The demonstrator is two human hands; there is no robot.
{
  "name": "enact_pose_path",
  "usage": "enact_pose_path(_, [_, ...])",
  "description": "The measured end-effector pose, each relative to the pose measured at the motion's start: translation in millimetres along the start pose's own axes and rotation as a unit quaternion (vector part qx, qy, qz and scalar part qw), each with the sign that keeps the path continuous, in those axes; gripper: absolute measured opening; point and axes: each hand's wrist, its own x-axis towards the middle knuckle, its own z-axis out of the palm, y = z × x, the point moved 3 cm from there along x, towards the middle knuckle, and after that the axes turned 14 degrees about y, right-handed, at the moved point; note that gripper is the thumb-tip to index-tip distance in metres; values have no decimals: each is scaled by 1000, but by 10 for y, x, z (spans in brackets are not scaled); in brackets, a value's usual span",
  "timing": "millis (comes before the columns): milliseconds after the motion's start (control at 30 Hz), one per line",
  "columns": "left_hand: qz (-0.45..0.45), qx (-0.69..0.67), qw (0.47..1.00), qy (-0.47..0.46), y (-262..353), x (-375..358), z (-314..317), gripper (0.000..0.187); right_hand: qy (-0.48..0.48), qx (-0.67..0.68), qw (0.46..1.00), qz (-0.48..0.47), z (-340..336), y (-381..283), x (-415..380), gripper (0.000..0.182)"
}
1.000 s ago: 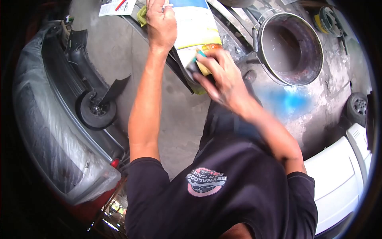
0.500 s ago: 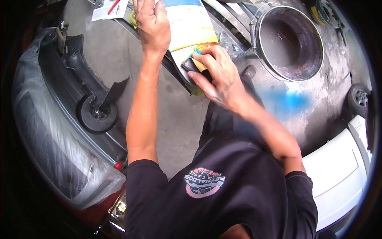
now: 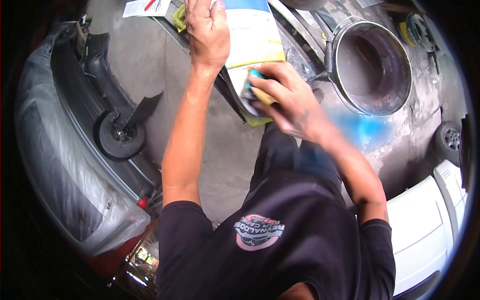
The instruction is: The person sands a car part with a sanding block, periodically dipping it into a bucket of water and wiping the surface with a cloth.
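Observation:
A long panel (image 3: 255, 37), white with a yellow band and blue further up, lies on a stand in front of me. My left hand (image 3: 208, 37) rests on its left side with fingers stretched out; their tips run to the frame's top edge. Around a small sanding block (image 3: 263, 96), yellowish and black with a teal piece, my right hand (image 3: 297, 100) is closed. It holds the block against the panel's rounded near end, and motion blurs the fingers a little. A yellow-green cloth (image 3: 179, 21) sits beside my left hand.
To the right stands a metal bucket (image 3: 367, 70) of murky grey liquid. A paper sheet (image 3: 162, 8) with a red pen lies at the top left. A plastic-wrapped bumper (image 3: 65, 170) fills the left side. White bodywork (image 3: 420, 220) and a wheel (image 3: 448, 140) are at right.
My right hand and the sanding block have shifted slightly right and down in view, and the block's angle differs. The whole scene has also shifted a little; my left hand stays on the panel.

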Motion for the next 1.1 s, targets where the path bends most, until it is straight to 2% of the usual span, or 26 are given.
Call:
enact_pose_path(67, [21, -10, 1000, -12, -41, 41, -15, 43, -49, 37, 998, -7, 33, -81, 216, 60])
enact_pose_path(133, [45, -21, 998, -24, -21, 73, 1, 43, -54, 18, 998, -25, -57, 66, 150, 59])
enact_pose_path(167, [37, -6, 999, -20, 30, 63, -1, 43, -62, -2, 997, -45, -116, 146, 91, 57])
enact_pose_path(200, [27, 10, 999, -15, 54, 53, -13, 43, -65, -8, 998, -25, -168, 235, 21, 59])
enact_pose_path(333, [27, 44, 999, -19, 66, 51, -12, 43, -91, 29, 994, -56, -16, -48, 298, 62])
enact_pose_path(467, [-3, 27, 999, -26, 66, 34, -13, 43, -92, 15, 993, -77, -194, 194, 246, 56])
enact_pose_path(567, [0, 56, 998, -21, 61, 59, -24, 44, -84, 17, 993, -80, -113, 128, 271, 53])
enact_pose_path(667, [-33, 19, 999, -17, 24, 44, -20, 46, -91, 35, 992, -85, -63, 165, 273, 54])
enact_pose_path(733, [1, 8, 999, -43, 87, 51, -8, 47, -117, 26, 988, -99, -178, 205, 262, 60])
enact_pose_path(867, [47, 49, 997, -28, 9, 34, -3, 48, -100, 51, 989, -96, -108, 266, 208, 65])
enact_pose_path(967, [10, 37, 998, -47, 83, 37, -31, 47, -123, 69, 986, -88, 23, 17, 386, 58])
enact_pose_path(1100, [-23, 31, 999, -23, 19, -14, -29, 44, -114, 35, 988, -94, -136, 269, 257, 55])
